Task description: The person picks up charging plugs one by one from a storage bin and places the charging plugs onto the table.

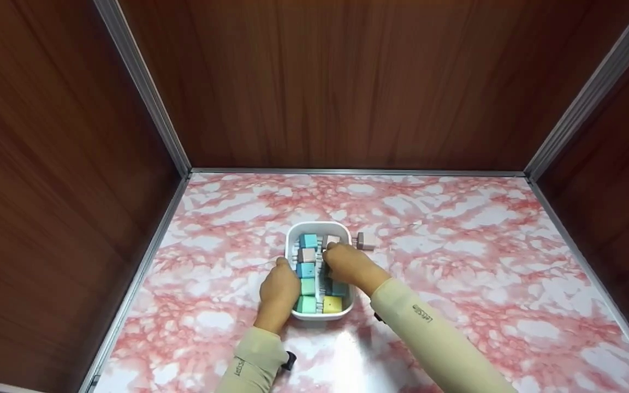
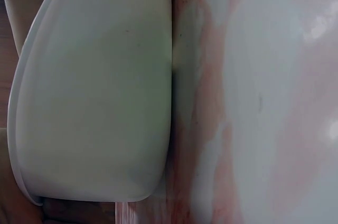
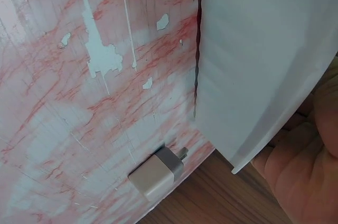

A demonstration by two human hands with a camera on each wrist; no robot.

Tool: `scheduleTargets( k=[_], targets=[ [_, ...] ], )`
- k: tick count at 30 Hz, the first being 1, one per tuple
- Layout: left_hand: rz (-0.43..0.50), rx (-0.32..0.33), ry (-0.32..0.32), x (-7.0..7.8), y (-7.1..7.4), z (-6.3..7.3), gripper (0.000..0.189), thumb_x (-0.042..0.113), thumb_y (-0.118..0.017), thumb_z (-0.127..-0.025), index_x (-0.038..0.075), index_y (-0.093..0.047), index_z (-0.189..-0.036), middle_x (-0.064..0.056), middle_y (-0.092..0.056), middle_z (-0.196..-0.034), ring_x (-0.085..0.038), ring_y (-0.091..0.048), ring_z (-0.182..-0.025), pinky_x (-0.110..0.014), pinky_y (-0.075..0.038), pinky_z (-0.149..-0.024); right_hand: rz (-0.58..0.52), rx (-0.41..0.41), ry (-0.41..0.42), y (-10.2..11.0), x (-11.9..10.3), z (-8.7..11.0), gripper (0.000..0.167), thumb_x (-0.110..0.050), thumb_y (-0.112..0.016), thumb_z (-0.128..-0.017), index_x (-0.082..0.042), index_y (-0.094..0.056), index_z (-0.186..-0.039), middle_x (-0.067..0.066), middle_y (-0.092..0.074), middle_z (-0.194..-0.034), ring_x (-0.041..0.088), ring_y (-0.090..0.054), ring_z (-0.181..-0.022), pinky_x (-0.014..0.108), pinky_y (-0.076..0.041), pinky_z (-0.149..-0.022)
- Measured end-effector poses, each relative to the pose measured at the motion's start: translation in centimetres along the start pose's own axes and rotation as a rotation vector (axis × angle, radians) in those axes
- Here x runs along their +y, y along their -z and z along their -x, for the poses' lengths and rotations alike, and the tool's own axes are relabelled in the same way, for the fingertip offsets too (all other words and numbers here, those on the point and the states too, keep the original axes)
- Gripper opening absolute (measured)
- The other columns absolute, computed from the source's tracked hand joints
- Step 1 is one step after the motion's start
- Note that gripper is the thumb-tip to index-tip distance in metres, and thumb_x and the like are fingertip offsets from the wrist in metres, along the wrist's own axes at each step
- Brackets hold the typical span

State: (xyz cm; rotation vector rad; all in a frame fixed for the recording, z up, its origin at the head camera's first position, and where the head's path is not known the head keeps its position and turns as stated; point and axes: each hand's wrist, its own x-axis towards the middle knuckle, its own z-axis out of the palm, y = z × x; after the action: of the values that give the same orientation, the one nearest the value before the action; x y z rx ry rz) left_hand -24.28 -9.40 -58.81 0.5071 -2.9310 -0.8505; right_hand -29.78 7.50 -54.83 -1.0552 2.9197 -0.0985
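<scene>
A white container (image 1: 317, 223) stands on the marbled surface (image 1: 456, 256), and plug-like blocks lie inside it in two columns. The container's left column looks full: a blue block (image 1: 308, 240) at its far end, then a grey-pink block (image 1: 307, 255), another blue one and two green ones toward its near end. In its right column, a pale block (image 1: 332, 239) lies at the far end and a yellow block (image 1: 332, 304) at the near end; what lies between is dark and partly covered by the right hand (image 1: 351, 266).

That hand reaches over the container's right rim, its fingers bent down inside; whether they pinch a block cannot be told. The left hand (image 1: 280, 288) rests against the container's left rim, but how tightly its fingers close there is hidden.

One loose block (image 1: 367, 240) lies on the surface just right of the container, near its far end, prongs toward it. By the look of it, the sorting into columns is nearly complete, with only this visible block outside.
</scene>
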Motion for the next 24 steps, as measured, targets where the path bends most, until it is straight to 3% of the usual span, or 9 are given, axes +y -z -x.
scheduleTargets(
  k=[7,14,24],
  targets=[
    [-0.002,-0.009,0.006,0.08,0.09,0.00,0.031,0.014,-0.050,-0.099,-0.001,-0.055,-0.126,-0.018,-0.074,-0.099,-0.034,-0.073,-0.087,-0.054,-0.054,-0.073,0.020,-0.040,-0.012,-0.04,-0.18,-0.32,0.010,-0.006,-0.077,-0.082,-0.005,-0.073,-0.091,0.011,-0.066,-0.094,0.026,-0.064,-0.078,0.045,-0.056,-0.079],
    [-0.003,-0.009,0.010,0.10,-0.02,-0.02,0.030,0.015,-0.047,-0.101,-0.001,-0.056,-0.125,-0.017,-0.074,-0.099,-0.033,-0.072,-0.086,-0.053,-0.054,-0.073,0.055,-0.023,0.004,0.05,-0.52,-0.29,0.007,-0.006,-0.077,-0.080,-0.005,-0.072,-0.085,0.012,-0.067,-0.090,0.028,-0.065,-0.077,0.045,-0.056,-0.078],
    [0.004,-0.005,0.009,0.03,-0.05,0.07,0.029,0.014,-0.047,-0.101,-0.001,-0.056,-0.125,-0.018,-0.074,-0.100,-0.034,-0.072,-0.087,-0.054,-0.054,-0.075,0.073,-0.062,-0.023,0.31,-0.93,-0.48,0.008,-0.008,-0.077,-0.083,-0.004,-0.073,-0.088,0.012,-0.068,-0.094,0.029,-0.066,-0.081,0.045,-0.057,-0.079]
  ],
)
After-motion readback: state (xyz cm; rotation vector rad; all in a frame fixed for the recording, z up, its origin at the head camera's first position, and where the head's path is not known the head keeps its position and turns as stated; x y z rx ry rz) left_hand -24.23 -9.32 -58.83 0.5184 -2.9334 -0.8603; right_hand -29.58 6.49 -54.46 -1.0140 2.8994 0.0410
